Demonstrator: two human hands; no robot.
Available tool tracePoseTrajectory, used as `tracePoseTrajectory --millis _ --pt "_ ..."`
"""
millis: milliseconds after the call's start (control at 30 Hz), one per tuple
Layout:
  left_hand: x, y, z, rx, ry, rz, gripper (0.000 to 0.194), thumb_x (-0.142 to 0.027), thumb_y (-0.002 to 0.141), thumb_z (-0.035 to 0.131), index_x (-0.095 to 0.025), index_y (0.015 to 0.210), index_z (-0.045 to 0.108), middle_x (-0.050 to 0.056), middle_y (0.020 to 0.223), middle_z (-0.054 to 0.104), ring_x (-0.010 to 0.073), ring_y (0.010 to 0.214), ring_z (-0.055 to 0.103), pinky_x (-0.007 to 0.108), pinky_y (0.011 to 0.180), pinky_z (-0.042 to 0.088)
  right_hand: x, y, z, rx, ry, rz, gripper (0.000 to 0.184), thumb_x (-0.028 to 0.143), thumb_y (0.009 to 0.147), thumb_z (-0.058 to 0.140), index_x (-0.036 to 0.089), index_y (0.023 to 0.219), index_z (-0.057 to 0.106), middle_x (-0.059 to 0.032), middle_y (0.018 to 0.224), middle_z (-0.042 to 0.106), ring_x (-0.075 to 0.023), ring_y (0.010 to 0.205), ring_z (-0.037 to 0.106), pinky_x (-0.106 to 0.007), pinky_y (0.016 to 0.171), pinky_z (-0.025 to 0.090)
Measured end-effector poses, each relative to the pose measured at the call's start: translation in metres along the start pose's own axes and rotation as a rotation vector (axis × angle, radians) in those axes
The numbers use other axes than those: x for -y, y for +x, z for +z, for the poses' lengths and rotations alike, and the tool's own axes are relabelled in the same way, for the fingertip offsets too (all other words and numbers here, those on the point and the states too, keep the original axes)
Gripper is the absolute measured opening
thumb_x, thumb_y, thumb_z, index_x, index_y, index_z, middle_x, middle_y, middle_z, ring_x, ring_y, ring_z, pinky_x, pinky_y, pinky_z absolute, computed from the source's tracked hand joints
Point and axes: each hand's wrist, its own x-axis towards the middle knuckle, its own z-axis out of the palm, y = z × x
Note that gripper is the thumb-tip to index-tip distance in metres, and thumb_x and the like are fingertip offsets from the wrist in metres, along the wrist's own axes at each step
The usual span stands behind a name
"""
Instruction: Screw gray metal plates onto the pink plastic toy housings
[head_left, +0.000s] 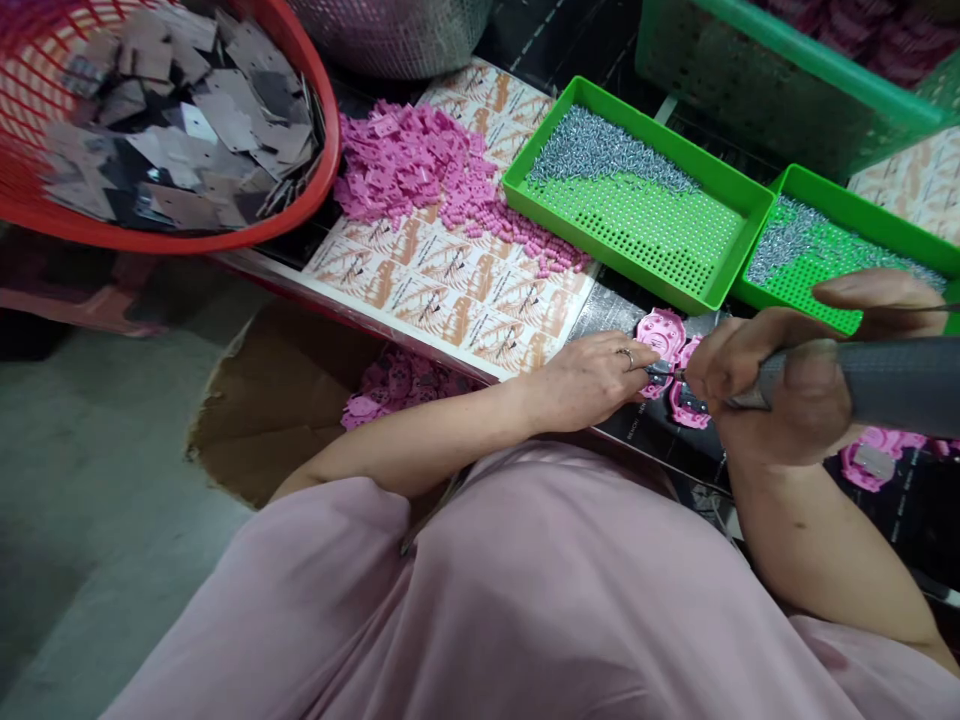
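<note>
My right hand (780, 385) is wrapped round a grey electric screwdriver (885, 380) whose tip points left at a pink plastic part (686, 405) on the bench edge. My left hand (592, 380), with a ring on one finger, is closed in a pinch on something small at that part, beside another pink part (660, 335). A further pink part with a metal plate (870, 465) lies to the right.
Two green trays (739, 240) (825, 190) hold small silver screws. A heap of pink plastic pieces (420, 165) lies on printed cardboard (450, 290). A red basket (300, 200) holds grey metal plates. A cardboard box (277, 400) with pink parts sits below the bench.
</note>
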Motion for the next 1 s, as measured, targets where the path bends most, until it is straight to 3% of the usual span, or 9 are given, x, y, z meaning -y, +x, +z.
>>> tracePoseTrajectory --millis 167,333,467,600,733,800,900,1000 --pt "-0.002 0.001 0.0 0.047 0.011 -0.011 0.019 -0.022 0.096 0.053 -0.016 0.09 0.069 0.008 0.114 0.069 0.0186 0.105 0.064 0.033 0.094 0.049 -0.002 0.0 0.002 0.118 0.034 -0.061 0.035 0.044 0.087 0.058 0.022 0.06 0.052 0.0054 0.044 0.042 -0.0104 0.038 0.045 -0.028 0.036 0.033" --pt "-0.002 0.003 -0.002 0.054 -0.003 -0.001 0.025 -0.023 0.097 0.052 -0.014 0.08 0.068 0.009 0.107 0.07 0.0184 0.096 0.065 0.032 0.088 0.05 0.004 0.014 -0.003 0.016 0.154 -0.215 0.035 0.032 0.087 0.058 0.021 0.056 0.047 0.0066 0.047 0.039 -0.006 0.034 0.041 -0.022 0.033 0.036" --pt "0.003 0.001 -0.011 -0.06 -0.056 -0.022 0.026 -0.031 0.096 0.054 -0.016 0.082 0.07 0.008 0.113 0.069 0.018 0.101 0.064 0.034 0.092 0.048 -0.002 0.026 -0.01 -0.102 0.09 -0.313 0.041 0.033 0.089 0.053 0.02 0.052 0.045 0.0052 0.044 0.037 -0.0069 0.035 0.044 -0.02 0.033 0.037" --pt "0.01 -0.004 -0.021 -0.198 -0.018 -0.188 0.023 -0.031 0.097 0.053 -0.018 0.094 0.071 0.003 0.099 0.073 0.0155 0.088 0.065 0.03 0.083 0.05 -0.022 0.03 -0.008 -0.25 0.054 -0.352 0.007 0.029 0.088 0.057 0.024 0.083 0.057 0.0097 0.047 0.044 -0.0074 0.033 0.041 -0.02 0.033 0.04" --pt "0.014 -0.007 -0.02 -0.14 -0.042 -0.291 0.023 -0.023 0.098 0.049 -0.016 0.1 0.071 0.003 0.091 0.07 0.0131 0.083 0.064 0.025 0.079 0.051 -0.029 0.031 -0.002 -0.233 0.055 -0.343 0.017 0.026 0.087 0.058 0.027 0.104 0.057 0.0124 0.046 0.044 -0.0079 0.031 0.04 -0.02 0.032 0.04" --pt "0.013 -0.005 -0.017 -0.119 -0.033 -0.308 0.022 -0.024 0.097 0.051 -0.016 0.096 0.071 0.003 0.09 0.069 0.0132 0.081 0.064 0.024 0.077 0.051 -0.023 0.031 -0.001 -0.224 0.064 -0.322 0.004 0.028 0.086 0.059 0.026 0.089 0.06 0.0109 0.044 0.042 -0.0079 0.03 0.038 -0.021 0.031 0.038" --pt "0.01 0.0 -0.014 -0.107 0.029 -0.31 0.025 -0.031 0.096 0.053 -0.016 0.087 0.071 0.003 0.084 0.068 0.0141 0.077 0.063 0.025 0.073 0.05 -0.006 0.028 -0.001 -0.181 0.062 -0.213 0.041 0.04 0.086 0.058 0.021 0.051 0.047 0.0052 0.042 0.037 -0.0086 0.033 0.042 -0.024 0.03 0.035" --pt "0.007 0.005 -0.013 -0.082 0.103 -0.278 0.025 -0.034 0.096 0.053 -0.017 0.087 0.071 0.002 0.083 0.067 0.0157 0.079 0.063 0.026 0.069 0.049 0.01 0.022 -0.002 -0.098 0.051 -0.14 0.048 0.044 0.086 0.057 0.02 0.047 0.045 0.0026 0.044 0.038 -0.0096 0.038 0.046 -0.026 0.032 0.035"
